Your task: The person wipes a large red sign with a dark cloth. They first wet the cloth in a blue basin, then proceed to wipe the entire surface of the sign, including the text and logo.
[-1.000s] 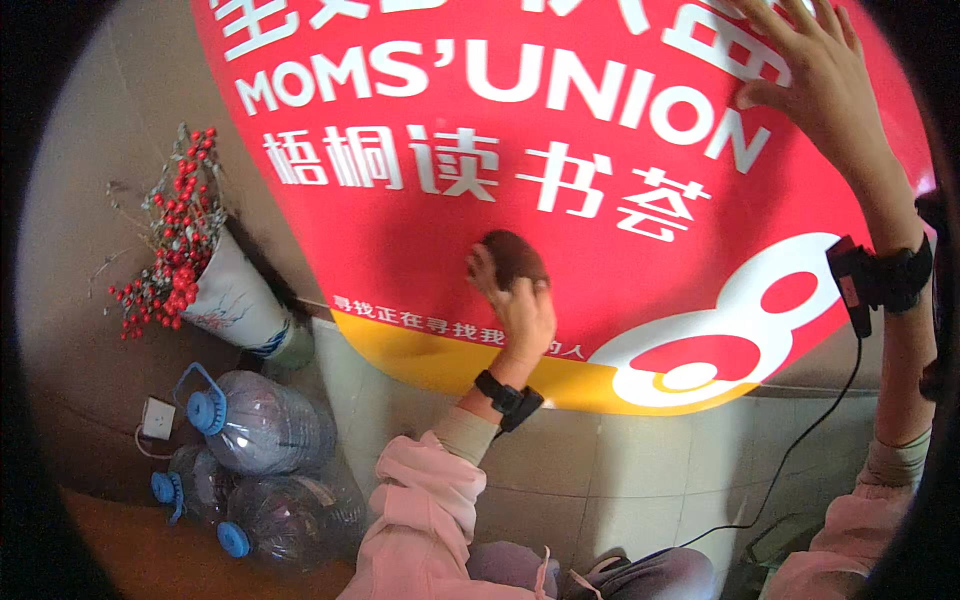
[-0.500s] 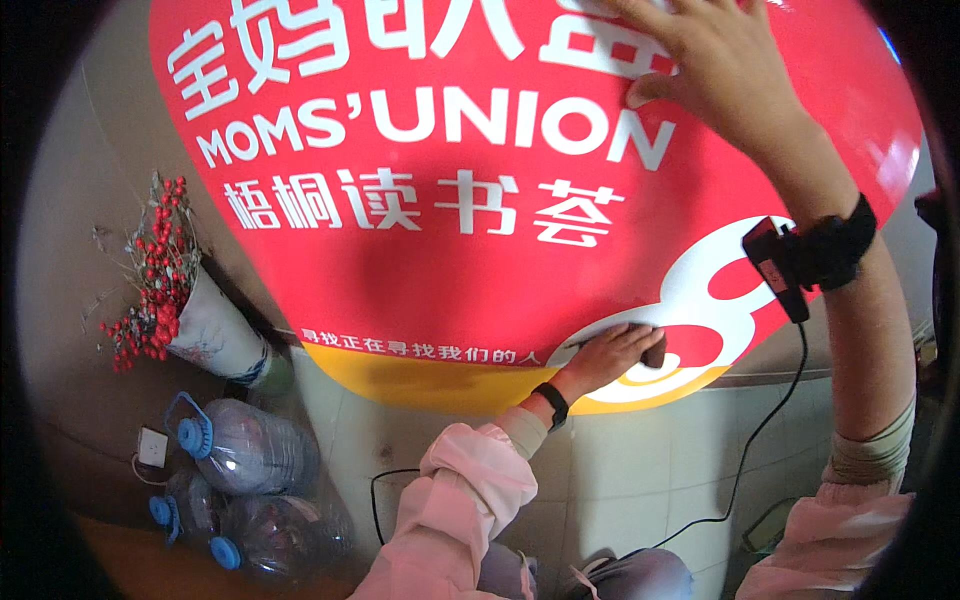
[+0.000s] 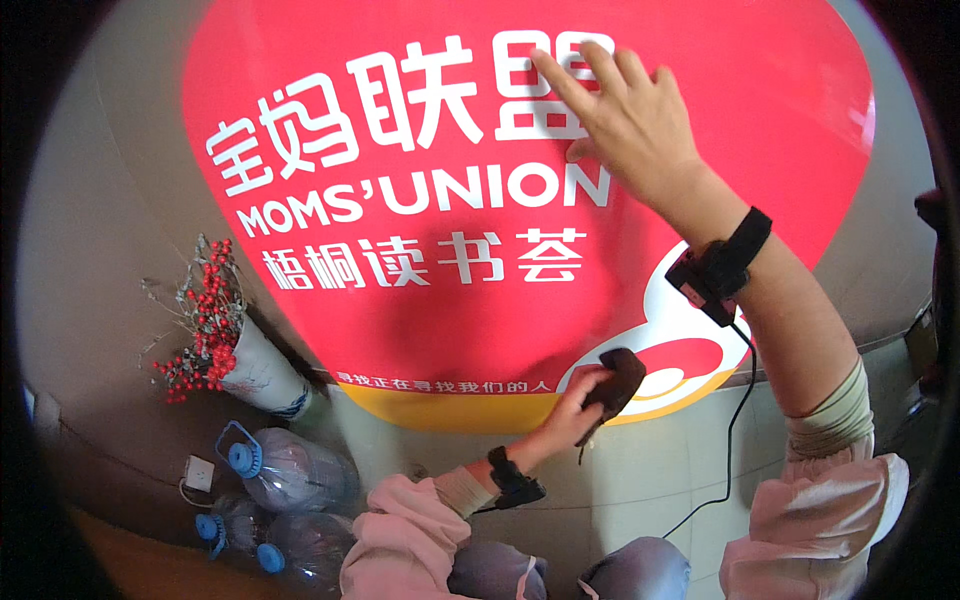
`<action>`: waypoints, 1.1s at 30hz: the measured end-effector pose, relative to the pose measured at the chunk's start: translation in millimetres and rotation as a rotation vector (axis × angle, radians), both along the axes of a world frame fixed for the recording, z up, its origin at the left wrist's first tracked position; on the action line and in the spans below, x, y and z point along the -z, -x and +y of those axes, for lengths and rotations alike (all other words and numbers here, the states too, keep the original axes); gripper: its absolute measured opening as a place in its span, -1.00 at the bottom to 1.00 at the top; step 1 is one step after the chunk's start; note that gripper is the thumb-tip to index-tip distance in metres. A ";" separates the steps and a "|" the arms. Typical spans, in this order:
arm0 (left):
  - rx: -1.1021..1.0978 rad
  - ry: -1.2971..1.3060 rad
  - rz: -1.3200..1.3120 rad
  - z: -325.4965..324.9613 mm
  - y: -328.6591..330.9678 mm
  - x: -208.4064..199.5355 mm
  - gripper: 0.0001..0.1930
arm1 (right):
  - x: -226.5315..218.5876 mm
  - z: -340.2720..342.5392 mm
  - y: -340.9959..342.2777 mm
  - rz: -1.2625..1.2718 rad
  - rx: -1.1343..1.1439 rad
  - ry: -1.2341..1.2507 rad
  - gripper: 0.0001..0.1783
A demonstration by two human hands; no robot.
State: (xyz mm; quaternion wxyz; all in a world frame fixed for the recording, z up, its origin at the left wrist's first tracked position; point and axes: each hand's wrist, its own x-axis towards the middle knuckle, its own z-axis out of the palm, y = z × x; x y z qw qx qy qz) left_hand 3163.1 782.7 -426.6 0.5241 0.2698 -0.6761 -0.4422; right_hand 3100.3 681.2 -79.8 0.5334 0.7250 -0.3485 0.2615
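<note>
A large red sign board (image 3: 430,330) with white lettering and a yellow lower edge stands upright before me. My left hand (image 3: 566,424) is closed round a crumpled dark brown cloth (image 3: 622,382), in front of the white curved shape at the board's lower right. Part of the cloth hangs below the fingers. Higher up, my right hand (image 3: 642,122) has its fingers spread over the white lettering and grips nothing. Whether its fingertips touch the surface, I cannot tell.
To the left, a white vase (image 3: 265,372) holds red-berried stems (image 3: 208,325). Below are large clear bottles with blue caps (image 3: 300,470) and a white socket box (image 3: 199,472). A black cable (image 3: 733,440) runs from my right wrist strap (image 3: 722,262) toward the tiled floor (image 3: 650,497).
My left hand has drawn back from the board, lifting the cloth, which now shows more fully. The right hand stays near the upper lettering. The whole view has shifted, showing more of the board's top.
</note>
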 end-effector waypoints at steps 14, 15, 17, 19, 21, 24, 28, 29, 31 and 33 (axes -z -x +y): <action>0.150 -0.487 0.556 -45.0 -34.7 -94.7 -0.48 | 87.2 -3.8 87.0 -0.512 -0.585 -0.948 -0.82; 0.113 -0.456 0.544 -47.2 -31.1 -95.1 -0.49 | 99.3 -0.5 92.3 -0.547 -0.634 -1.015 -0.81; 0.061 -0.398 0.532 -51.5 -23.3 -94.1 -0.53 | 126.9 9.3 96.8 -0.603 -0.704 -1.089 -0.66; 0.013 -0.354 0.524 -56.8 -17.3 -93.6 -0.55 | 158.8 24.3 92.7 -0.705 -0.688 -1.313 -0.34; -0.001 -0.349 0.398 -63.3 -15.0 -98.3 -0.56 | 186.4 40.8 84.3 -0.687 -0.705 -1.192 -0.25; 0.083 -0.307 0.106 -64.7 -20.8 -116.9 -0.61 | 209.8 42.5 81.6 -0.840 -0.675 -1.061 -0.26; -0.297 0.411 -0.990 -59.0 -44.5 -160.8 -0.61 | 222.4 25.9 104.1 -0.864 -0.735 -1.086 -0.20; -0.475 0.728 -1.277 -54.4 -50.0 -171.0 -0.61 | 224.9 24.3 113.1 -0.812 -0.715 -0.996 -0.24; -0.689 0.956 -1.414 -58.8 -60.4 -191.0 -0.52 | 226.2 16.3 130.2 -0.757 -0.707 -0.844 -0.23; -0.867 1.081 -1.558 -74.5 -74.0 -209.6 -0.42 | 219.1 9.6 153.0 -0.679 -0.598 -0.752 -0.21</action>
